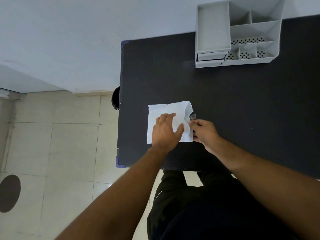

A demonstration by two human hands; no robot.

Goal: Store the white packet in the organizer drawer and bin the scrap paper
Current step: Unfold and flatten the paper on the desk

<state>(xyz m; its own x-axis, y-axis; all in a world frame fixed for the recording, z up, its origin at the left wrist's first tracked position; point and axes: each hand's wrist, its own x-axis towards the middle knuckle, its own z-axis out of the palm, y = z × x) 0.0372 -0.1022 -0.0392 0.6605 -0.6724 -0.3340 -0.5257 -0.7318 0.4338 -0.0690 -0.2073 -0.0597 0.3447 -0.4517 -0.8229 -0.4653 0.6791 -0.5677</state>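
Note:
A white sheet of scrap paper [164, 110] lies on the black table [242, 104], with its right edge curled up. My left hand [165, 130] rests flat on the sheet with its fingers spread, pressing it down. My right hand [204, 131] is at the sheet's right edge with its fingers pinched together. A small pale, partly see-through packet [192, 116] sticks out just above those fingertips, and most of it is hidden by the hand and the paper. The grey organizer [213, 23] stands at the far right of the table, its two small drawers [210, 58] facing me.
A dark round object [115, 97] shows below the table's left edge. A dark round patch [9, 193] lies on the tiled floor at the far left. The table's left corners carry blue guards [119, 162]. My legs in black trousers stand at the near edge.

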